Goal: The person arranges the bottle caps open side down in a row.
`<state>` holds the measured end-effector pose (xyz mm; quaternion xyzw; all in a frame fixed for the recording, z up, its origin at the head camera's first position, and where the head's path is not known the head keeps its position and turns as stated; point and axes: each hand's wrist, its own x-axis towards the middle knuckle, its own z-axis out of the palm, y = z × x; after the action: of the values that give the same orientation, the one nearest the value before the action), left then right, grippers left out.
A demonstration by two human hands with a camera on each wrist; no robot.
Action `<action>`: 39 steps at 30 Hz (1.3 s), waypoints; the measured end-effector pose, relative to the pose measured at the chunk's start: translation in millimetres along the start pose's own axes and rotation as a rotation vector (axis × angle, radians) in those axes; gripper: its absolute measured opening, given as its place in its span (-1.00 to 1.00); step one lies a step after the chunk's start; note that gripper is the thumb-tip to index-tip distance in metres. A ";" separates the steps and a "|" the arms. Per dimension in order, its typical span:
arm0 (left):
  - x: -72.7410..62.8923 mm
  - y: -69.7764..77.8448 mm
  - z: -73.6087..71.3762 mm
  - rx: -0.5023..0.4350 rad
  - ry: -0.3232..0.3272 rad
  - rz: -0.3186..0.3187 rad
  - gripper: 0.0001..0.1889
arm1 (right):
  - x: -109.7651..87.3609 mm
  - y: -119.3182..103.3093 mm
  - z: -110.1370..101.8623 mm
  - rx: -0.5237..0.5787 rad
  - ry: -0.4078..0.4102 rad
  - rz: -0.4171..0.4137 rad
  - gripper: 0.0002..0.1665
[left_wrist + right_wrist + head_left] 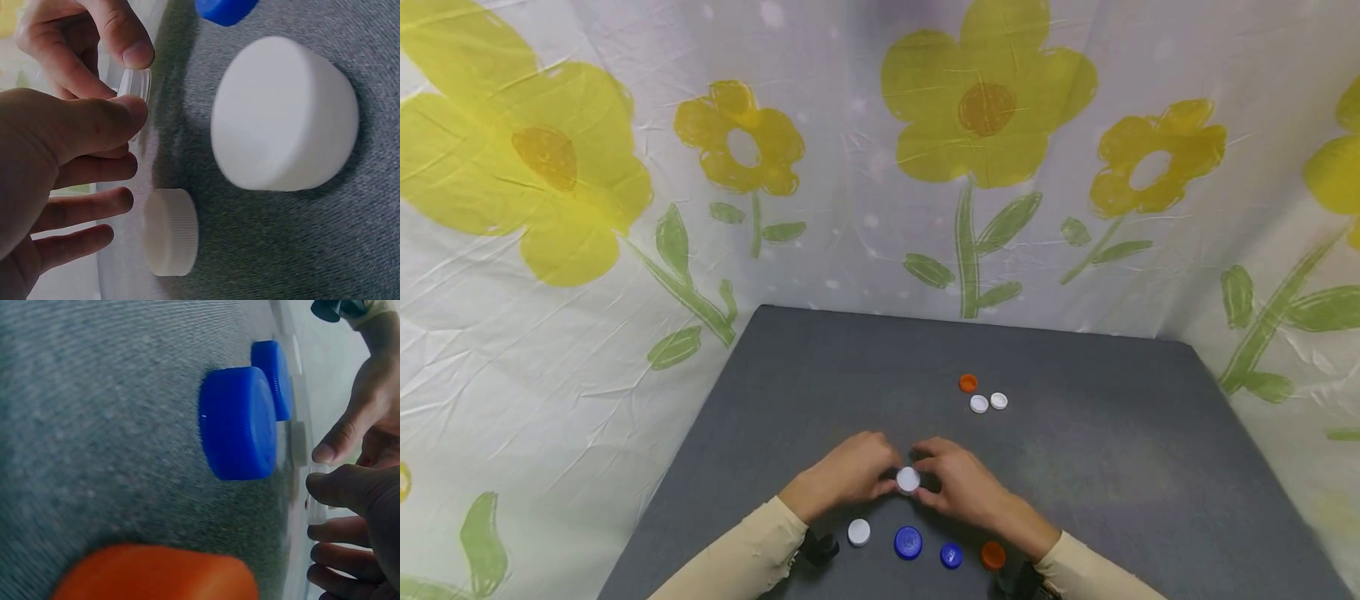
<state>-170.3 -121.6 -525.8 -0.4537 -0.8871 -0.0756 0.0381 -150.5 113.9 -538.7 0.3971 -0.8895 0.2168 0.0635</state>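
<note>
Both hands meet over the table at a small white cap (pixel 907 480), held between them with its flat top facing up. In the left wrist view the cap (pixel 145 84) shows a clear-looking, thin edge. My left hand (pixel 855 468) pinches it from the left, the other fingers spread apart. From the right, my right hand (pixel 962 482) grips it with thumb and fingertips. Below the left hand a ribbed white cap (pixel 172 232) stands on the table. Nearer the wrist sits a larger-looking white cap (pixel 281 115).
Along the near side of the dark grey table (pixel 1075 450) lie a white cap (pixel 859 532), a large blue cap (pixel 907 542), a smaller blue cap (pixel 951 555) and an orange cap (pixel 992 555). Farther back are an orange cap (pixel 968 382) and two white caps (pixel 979 404). Flowered curtains (pixel 850 167) surround it.
</note>
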 end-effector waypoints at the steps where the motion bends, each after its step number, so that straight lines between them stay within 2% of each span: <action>1: 0.0 0.2 0.5 0.003 -0.007 0.002 -0.82 | -0.3 0.1 0.9 -0.002 -0.007 0.002 -0.74; 5: 0.9 0.7 4.3 0.046 -0.019 0.007 -0.82 | -0.6 1.0 4.2 -0.017 -0.017 -0.003 -0.73; 12: 0.5 8.4 3.9 0.271 -0.006 0.044 -0.74 | -1.8 -0.6 7.9 -0.099 -0.008 -0.050 -0.68; 16: 1.0 11.9 5.3 0.323 -0.027 0.025 -0.72 | -3.2 -1.4 9.1 -0.134 0.001 -0.060 -0.67; 22: 2.6 11.6 6.5 0.306 -0.026 0.002 -0.72 | -3.0 -1.9 8.1 -0.138 -0.001 -0.040 -0.68; 28: 7.6 8.9 2.0 0.228 -0.044 -0.016 -0.68 | -5.5 2.0 2.9 -0.069 -0.002 -0.021 -0.65; 33: 18.9 2.5 -9.8 0.217 -0.029 -0.047 -0.68 | -5.0 10.4 -11.0 -0.057 0.012 0.028 -0.62; 39: 39.8 -8.9 -23.6 0.199 0.022 -0.066 -0.71 | -1.8 30.8 -37.5 -0.121 0.036 0.109 -0.54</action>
<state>-200.9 -98.9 -498.0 -0.4173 -0.9042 0.0067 0.0905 -174.1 149.7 -515.8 0.3396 -0.9201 0.1727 0.0914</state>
